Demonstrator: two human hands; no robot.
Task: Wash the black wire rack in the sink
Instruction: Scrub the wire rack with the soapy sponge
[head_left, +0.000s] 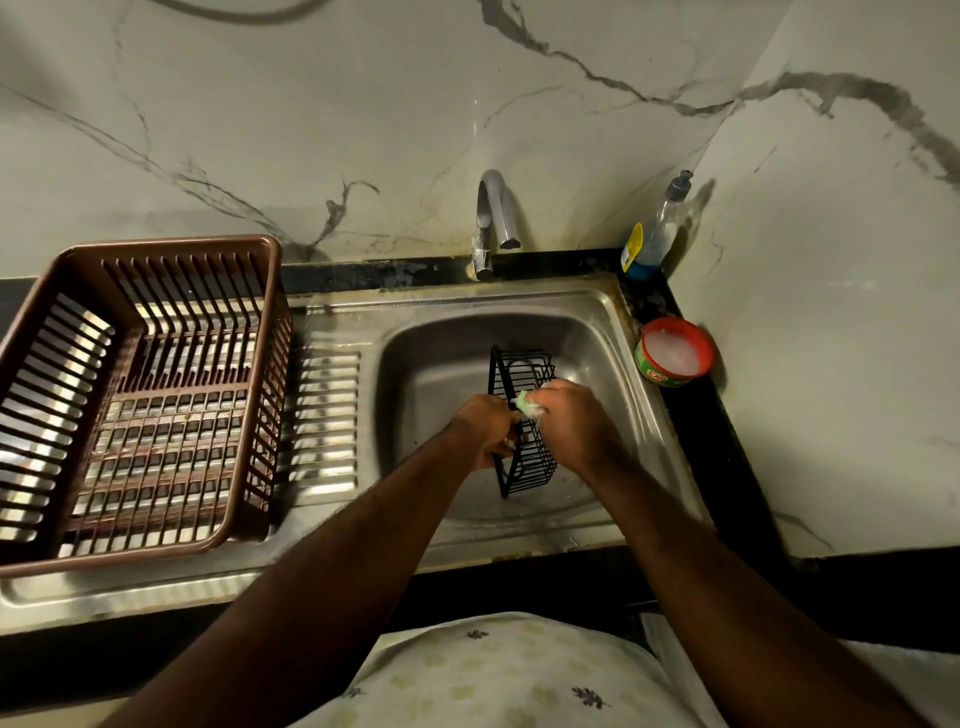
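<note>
Black wire rack (522, 426), pale green scrubber (529, 406), silvery steel sink (431, 364), brown slatted basket (140, 395), red-rimmed green tub (674, 352) of white soap, clear bottle (655, 231) with blue liquid and yellow label, white grey-veined marble wall (311, 104), black surface (727, 467), cream leaf-print garment (498, 675)

Both arms reach forward, left hand (485, 432) gripping the wire rack (521, 372), right hand (569, 423) holding a green sponge (528, 405).

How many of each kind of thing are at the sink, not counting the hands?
Black wire rack: 1
Green scrub pad: 1
Brown basket: 1
Tap: 1
Soap containers: 2, a bottle and a tub
Total: 6
</note>
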